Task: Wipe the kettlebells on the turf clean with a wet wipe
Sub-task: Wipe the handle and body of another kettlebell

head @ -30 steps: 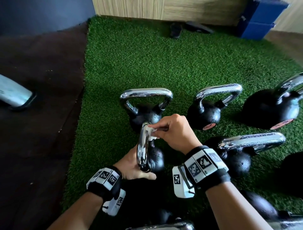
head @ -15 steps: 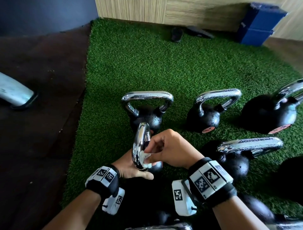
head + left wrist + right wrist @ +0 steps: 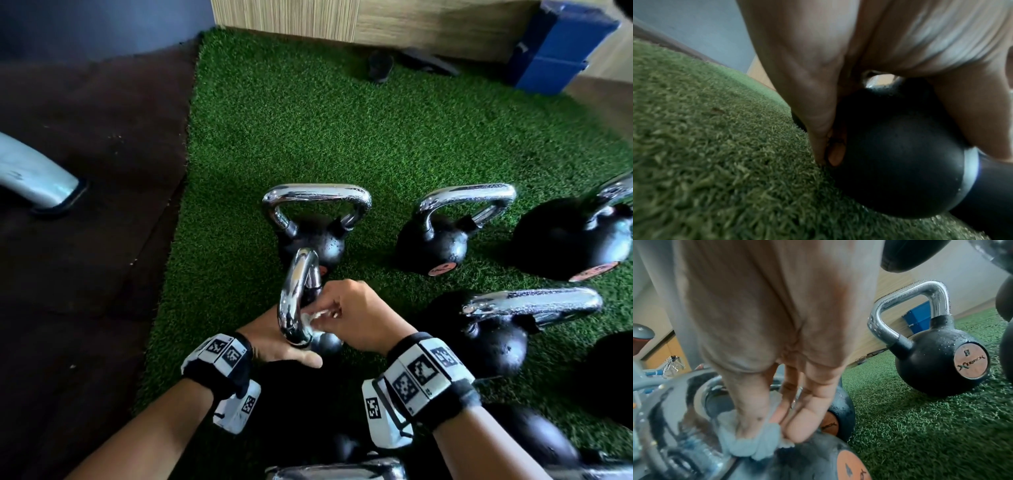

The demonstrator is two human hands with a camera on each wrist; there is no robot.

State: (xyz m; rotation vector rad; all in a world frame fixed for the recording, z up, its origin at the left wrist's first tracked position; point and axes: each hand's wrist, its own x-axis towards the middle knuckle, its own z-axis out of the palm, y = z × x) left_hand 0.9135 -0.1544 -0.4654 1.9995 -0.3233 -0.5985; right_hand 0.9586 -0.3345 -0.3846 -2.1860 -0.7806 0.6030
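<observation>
A small black kettlebell with a chrome handle stands tilted on the green turf, just in front of me. My left hand grips its round body from the left, fingers curled under it. With thumb and fingers my right hand pinches a white wet wipe against the near, lower end of the handle. In the right wrist view the crumpled wipe is pressed onto the chrome where it meets the ball.
Several more chrome-handled kettlebells sit around: one behind, one right of it, a big one far right, another right of my wrist. Dark floor matting and a grey machine foot lie left. Blue boxes stand at the back.
My right hand has slid the wipe along the handle from its far top end down to the near end by the ball. The left hand has kept its hold.
</observation>
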